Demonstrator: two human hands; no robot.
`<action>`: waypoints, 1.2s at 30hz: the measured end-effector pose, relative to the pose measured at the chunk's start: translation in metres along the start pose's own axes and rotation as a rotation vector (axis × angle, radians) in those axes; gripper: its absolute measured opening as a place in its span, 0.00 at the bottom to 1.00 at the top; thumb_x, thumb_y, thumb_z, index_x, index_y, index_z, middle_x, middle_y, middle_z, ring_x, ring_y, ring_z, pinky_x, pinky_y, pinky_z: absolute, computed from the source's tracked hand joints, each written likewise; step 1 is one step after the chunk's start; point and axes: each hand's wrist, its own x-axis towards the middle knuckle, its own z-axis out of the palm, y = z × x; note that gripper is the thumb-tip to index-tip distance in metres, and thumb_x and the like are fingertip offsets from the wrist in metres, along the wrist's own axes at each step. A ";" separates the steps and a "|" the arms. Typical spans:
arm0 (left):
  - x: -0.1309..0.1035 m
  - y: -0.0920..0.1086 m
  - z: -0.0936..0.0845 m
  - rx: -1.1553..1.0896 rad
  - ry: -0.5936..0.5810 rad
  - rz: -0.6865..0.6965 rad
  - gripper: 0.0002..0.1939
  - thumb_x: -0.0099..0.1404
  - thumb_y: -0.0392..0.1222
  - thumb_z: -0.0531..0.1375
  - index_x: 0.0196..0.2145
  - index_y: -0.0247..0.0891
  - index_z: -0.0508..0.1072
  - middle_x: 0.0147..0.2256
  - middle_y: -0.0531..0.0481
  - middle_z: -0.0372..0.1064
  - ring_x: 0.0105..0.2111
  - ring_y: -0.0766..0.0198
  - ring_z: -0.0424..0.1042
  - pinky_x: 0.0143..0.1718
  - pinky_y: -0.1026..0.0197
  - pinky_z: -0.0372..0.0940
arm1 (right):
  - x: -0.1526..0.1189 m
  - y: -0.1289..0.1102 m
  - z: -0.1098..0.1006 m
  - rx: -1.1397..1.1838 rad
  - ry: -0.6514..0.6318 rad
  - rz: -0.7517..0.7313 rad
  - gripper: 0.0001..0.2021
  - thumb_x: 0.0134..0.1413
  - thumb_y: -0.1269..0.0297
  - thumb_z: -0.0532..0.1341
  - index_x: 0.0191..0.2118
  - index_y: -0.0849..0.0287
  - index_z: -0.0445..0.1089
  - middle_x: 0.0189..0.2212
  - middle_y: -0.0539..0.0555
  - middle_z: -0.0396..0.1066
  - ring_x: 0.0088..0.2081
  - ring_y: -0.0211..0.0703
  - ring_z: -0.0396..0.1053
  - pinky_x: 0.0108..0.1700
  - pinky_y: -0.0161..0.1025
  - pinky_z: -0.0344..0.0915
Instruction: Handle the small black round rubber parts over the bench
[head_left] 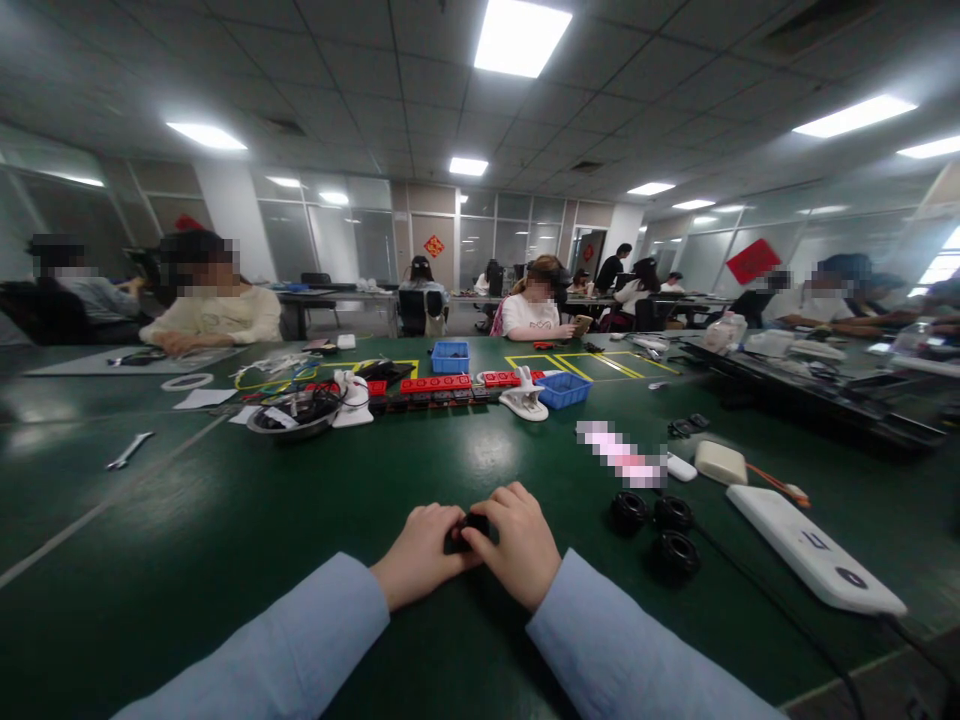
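Observation:
My left hand (421, 555) and my right hand (519, 540) meet low over the green tabletop, fingers curled inward. Between them they grip a small black part (471, 524), mostly covered by the fingers, so its kind cannot be made out. To the right of my right hand sit three black ring-shaped parts, namely a left ring (628, 511), an upper ring (673, 513) and a front ring (676, 553).
A long white power bank-like device (814, 550) with a cable lies at right. Farther off are a metal bowl (289, 432) of black items, red blocks (435, 384), a blue bin (450, 358) and a wrench (130, 451). Several people sit around.

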 end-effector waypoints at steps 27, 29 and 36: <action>0.000 -0.002 0.002 -0.021 0.019 0.010 0.09 0.55 0.46 0.58 0.28 0.38 0.65 0.29 0.52 0.66 0.32 0.59 0.64 0.34 0.61 0.56 | 0.000 -0.001 0.000 0.092 -0.027 -0.077 0.06 0.49 0.72 0.58 0.34 0.60 0.70 0.32 0.53 0.68 0.38 0.43 0.60 0.41 0.40 0.59; 0.001 -0.002 0.002 -0.021 0.015 0.010 0.08 0.54 0.45 0.58 0.29 0.39 0.66 0.29 0.52 0.67 0.32 0.59 0.64 0.34 0.61 0.56 | 0.000 -0.001 0.000 0.119 -0.045 -0.103 0.08 0.48 0.74 0.57 0.35 0.60 0.70 0.32 0.53 0.68 0.37 0.43 0.60 0.41 0.39 0.58; 0.001 -0.001 0.000 -0.014 0.001 0.014 0.06 0.54 0.42 0.58 0.31 0.39 0.67 0.30 0.53 0.68 0.33 0.60 0.65 0.35 0.61 0.56 | -0.001 0.000 0.002 0.211 -0.063 -0.150 0.11 0.43 0.79 0.55 0.34 0.60 0.69 0.32 0.52 0.70 0.35 0.41 0.59 0.40 0.39 0.57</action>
